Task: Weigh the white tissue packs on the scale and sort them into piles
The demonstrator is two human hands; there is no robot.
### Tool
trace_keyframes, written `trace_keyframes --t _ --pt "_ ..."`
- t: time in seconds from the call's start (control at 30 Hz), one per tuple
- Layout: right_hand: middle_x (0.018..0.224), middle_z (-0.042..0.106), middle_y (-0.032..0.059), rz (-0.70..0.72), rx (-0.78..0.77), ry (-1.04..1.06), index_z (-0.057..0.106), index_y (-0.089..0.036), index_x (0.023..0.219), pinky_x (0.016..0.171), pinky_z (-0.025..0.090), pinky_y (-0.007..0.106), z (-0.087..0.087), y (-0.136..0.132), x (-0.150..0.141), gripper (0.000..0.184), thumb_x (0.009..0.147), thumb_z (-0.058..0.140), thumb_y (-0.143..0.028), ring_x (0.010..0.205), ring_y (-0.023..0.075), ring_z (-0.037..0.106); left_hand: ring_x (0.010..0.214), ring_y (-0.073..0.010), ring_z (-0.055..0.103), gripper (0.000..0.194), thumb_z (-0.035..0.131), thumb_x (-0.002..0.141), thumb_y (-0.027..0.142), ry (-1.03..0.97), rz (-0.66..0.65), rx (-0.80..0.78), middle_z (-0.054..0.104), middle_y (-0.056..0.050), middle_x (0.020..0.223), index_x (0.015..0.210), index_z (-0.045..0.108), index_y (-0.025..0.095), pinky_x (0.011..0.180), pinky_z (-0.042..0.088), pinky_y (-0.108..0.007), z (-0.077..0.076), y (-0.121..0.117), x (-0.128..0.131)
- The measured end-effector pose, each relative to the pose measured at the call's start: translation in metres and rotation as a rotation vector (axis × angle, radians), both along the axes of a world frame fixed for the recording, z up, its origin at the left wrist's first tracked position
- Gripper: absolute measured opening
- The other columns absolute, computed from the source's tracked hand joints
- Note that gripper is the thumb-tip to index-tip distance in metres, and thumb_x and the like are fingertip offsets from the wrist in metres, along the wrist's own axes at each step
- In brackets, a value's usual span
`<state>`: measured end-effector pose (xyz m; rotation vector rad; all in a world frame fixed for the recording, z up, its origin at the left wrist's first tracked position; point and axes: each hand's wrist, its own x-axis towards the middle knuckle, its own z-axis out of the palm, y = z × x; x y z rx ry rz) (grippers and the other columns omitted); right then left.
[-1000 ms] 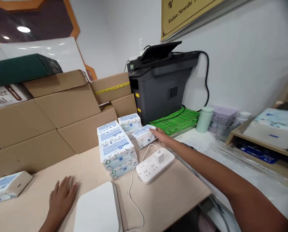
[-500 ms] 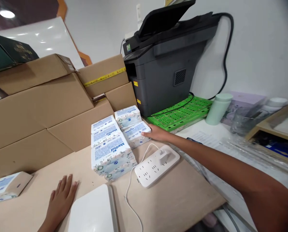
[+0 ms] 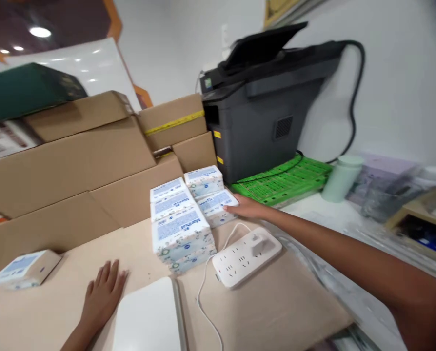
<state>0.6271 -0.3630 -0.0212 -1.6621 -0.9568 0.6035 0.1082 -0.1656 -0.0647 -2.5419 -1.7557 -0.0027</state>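
Several white-and-blue tissue packs with floral sides stand in two rows on the wooden table, some stacked. My right hand reaches across to the front tissue pack of the right row. Its thumb lies on the near edge and the other fingers are behind the right end, mostly hidden. On the bare tabletop, my left hand rests flat, fingers stretched out and holding nothing. It lies between a lone tissue pack at the far left and a white flat device.
A white power strip with a plug and cord lies in front of the packs. Cardboard boxes are piled behind. A dark printer, green crate and pale green bottle stand at the right.
The camera view has shifted, so everything sits slightly further right in the picture. Both hands keep their places: the right on the tissue pack, the left flat on the table.
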Motion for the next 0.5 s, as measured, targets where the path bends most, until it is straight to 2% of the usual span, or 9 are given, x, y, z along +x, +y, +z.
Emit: trace_keyframes --t 0.07,0.13,0.2,0.27,0.33,0.4,0.43,0.47,0.5 --pt "0.119 0.083 0.0142 -0.091 -0.003 -0.025 0.079 -0.022 0.096 0.118 0.05 0.058 0.019 0.003 -0.008 0.037 0.065 0.092 -0.037 0.125 0.042 0.072 0.169 -0.0349 0.021 0.076 0.021 0.106 0.05 -0.013 0.02 -0.043 0.023 -0.015 0.181 0.171 0.031 0.013 0.133 0.021 -0.061 0.008 -0.013 0.008" --pt "0.132 0.076 0.0216 -0.209 0.047 -0.05 0.075 -0.02 0.102 0.124 0.038 0.068 0.052 0.008 -0.015 0.043 0.067 0.089 -0.04 0.139 0.048 0.061 0.169 -0.0354 0.02 0.075 0.022 0.106 0.049 -0.033 0.037 -0.085 0.022 -0.017 0.181 0.171 0.031 0.012 0.134 0.018 -0.06 0.014 -0.025 0.014" --pt "0.144 0.068 0.0232 -0.303 0.179 -0.064 0.07 -0.021 0.114 0.125 0.034 0.071 0.102 0.016 -0.031 0.048 0.075 0.081 -0.047 0.148 0.0465 0.053 0.17 -0.0373 0.017 0.076 0.022 0.106 0.049 -0.069 0.051 -0.126 0.019 -0.019 0.181 0.17 0.032 0.01 0.134 0.014 -0.062 0.018 -0.033 0.018" --pt "0.153 0.061 0.0188 -0.342 0.406 -0.064 0.062 -0.025 0.127 0.124 0.04 0.064 0.166 0.027 -0.064 0.049 0.086 0.069 -0.05 0.151 0.0379 0.052 0.17 -0.0408 0.013 0.079 0.023 0.106 0.052 -0.126 0.055 -0.162 0.016 -0.023 0.18 0.17 0.031 0.006 0.133 0.009 -0.065 0.018 -0.038 0.022" --pt "0.16 0.055 0.0118 -0.295 0.668 -0.075 0.052 -0.029 0.141 0.12 0.046 0.05 0.226 0.044 -0.124 0.048 0.098 0.053 -0.049 0.151 0.0266 0.054 0.17 -0.0428 0.008 0.086 0.026 0.104 0.057 -0.193 0.041 -0.195 0.012 -0.026 0.18 0.17 0.027 0.002 0.133 0.003 -0.065 0.013 -0.042 0.025" --pt "0.159 0.056 0.0049 -0.136 0.837 -0.107 0.042 -0.034 0.149 0.115 0.05 0.036 0.264 0.07 -0.211 0.045 0.107 0.036 -0.049 0.144 0.0163 0.06 0.17 -0.0433 0.004 0.09 0.028 0.103 0.059 -0.267 0.007 -0.239 0.009 -0.027 0.18 0.17 0.024 0.0 0.133 -0.002 -0.065 0.008 -0.044 0.027" --pt "0.159 0.055 0.007 -0.016 0.921 -0.069 0.038 -0.031 0.151 0.114 0.051 0.036 0.27 0.087 -0.261 0.046 0.109 0.03 -0.048 0.141 0.0165 0.062 0.17 -0.0434 0.003 0.09 0.029 0.103 0.059 -0.309 -0.015 -0.263 0.008 -0.028 0.179 0.17 0.024 -0.001 0.133 -0.003 -0.066 0.005 -0.044 0.026" --pt "0.164 0.05 0.0053 0.139 0.869 -0.054 0.031 -0.032 0.155 0.117 0.049 0.035 0.267 0.106 -0.312 0.047 0.111 0.027 -0.049 0.144 0.0151 0.059 0.17 -0.0435 0.003 0.09 0.03 0.103 0.059 -0.355 -0.04 -0.285 0.009 -0.029 0.179 0.169 0.025 -0.002 0.133 -0.003 -0.066 0.004 -0.044 0.025" --pt "0.165 0.051 0.0052 0.246 0.779 -0.062 0.032 -0.033 0.156 0.115 0.052 0.035 0.255 0.127 -0.362 0.049 0.111 0.032 -0.052 0.143 0.0163 0.06 0.17 -0.0437 0.006 0.089 0.03 0.103 0.058 -0.406 -0.07 -0.307 0.012 -0.03 0.179 0.168 0.027 -0.003 0.134 0.001 -0.066 0.003 -0.042 0.021"
